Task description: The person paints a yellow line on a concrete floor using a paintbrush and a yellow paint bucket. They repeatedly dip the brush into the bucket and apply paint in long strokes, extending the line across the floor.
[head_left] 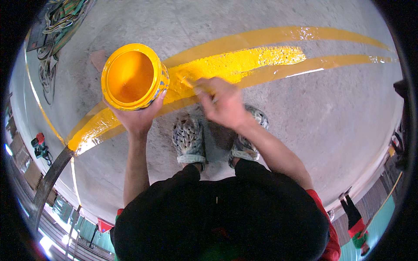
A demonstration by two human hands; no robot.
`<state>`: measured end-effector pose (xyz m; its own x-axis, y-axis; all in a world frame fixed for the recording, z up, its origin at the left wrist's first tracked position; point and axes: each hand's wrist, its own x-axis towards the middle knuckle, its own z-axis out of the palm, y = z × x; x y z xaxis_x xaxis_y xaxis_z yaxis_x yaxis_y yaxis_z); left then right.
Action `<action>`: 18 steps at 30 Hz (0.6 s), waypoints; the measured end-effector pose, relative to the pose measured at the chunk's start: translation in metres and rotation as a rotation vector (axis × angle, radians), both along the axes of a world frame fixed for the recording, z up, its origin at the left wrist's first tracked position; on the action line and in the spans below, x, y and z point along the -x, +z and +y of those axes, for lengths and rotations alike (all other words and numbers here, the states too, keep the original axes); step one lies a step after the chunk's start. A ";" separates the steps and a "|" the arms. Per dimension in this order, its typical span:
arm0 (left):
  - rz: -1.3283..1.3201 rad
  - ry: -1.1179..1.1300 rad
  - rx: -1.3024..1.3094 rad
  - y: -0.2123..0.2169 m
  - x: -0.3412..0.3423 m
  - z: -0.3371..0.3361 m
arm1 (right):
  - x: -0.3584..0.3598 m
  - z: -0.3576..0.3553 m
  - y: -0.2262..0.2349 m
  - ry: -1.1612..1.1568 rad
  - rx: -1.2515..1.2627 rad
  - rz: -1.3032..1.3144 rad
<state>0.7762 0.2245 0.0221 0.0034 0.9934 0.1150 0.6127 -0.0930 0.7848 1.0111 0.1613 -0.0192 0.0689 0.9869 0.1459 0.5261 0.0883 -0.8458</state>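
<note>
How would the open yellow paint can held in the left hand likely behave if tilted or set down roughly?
The round yellow paint can, gripped from below by the left hand, probably weighs a fair amount, since yellow paint shows inside. With no lid on, tilting would likely spill it. Its paint-smeared rim may be slippery.

Bare concrete floor (331, 117) lies open from 2 to 4 o'clock of the right hand (223, 103), with free passage there. At 12 o'clock, the wet yellow stripe (244, 61) runs across the floor, barring a low pass. The paint bucket (133, 76), held by the left hand (138, 116), blocks 9 o'clock. Two shoes (189, 139) stand at 6 o'clock. Coiled cables (54, 39) occupy the far 10 o'clock corner.
</note>
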 end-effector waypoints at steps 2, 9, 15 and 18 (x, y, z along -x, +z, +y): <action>0.000 0.001 0.010 0.002 0.003 0.002 | -0.039 0.006 0.006 -0.189 0.222 0.255; -0.013 0.007 0.048 0.001 0.012 0.002 | -0.249 0.005 0.024 -0.597 0.036 -0.665; 0.073 -0.011 -0.015 0.007 0.011 0.004 | -0.098 -0.006 0.022 0.061 0.074 -0.678; 0.026 -0.004 -0.025 0.009 0.008 0.005 | -0.013 -0.011 0.016 0.143 0.022 -0.077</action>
<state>0.7686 0.2297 0.0312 0.0108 0.9901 0.1396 0.6328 -0.1149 0.7657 1.0243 0.1502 -0.0036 -0.0831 0.9888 0.1236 0.5729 0.1489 -0.8060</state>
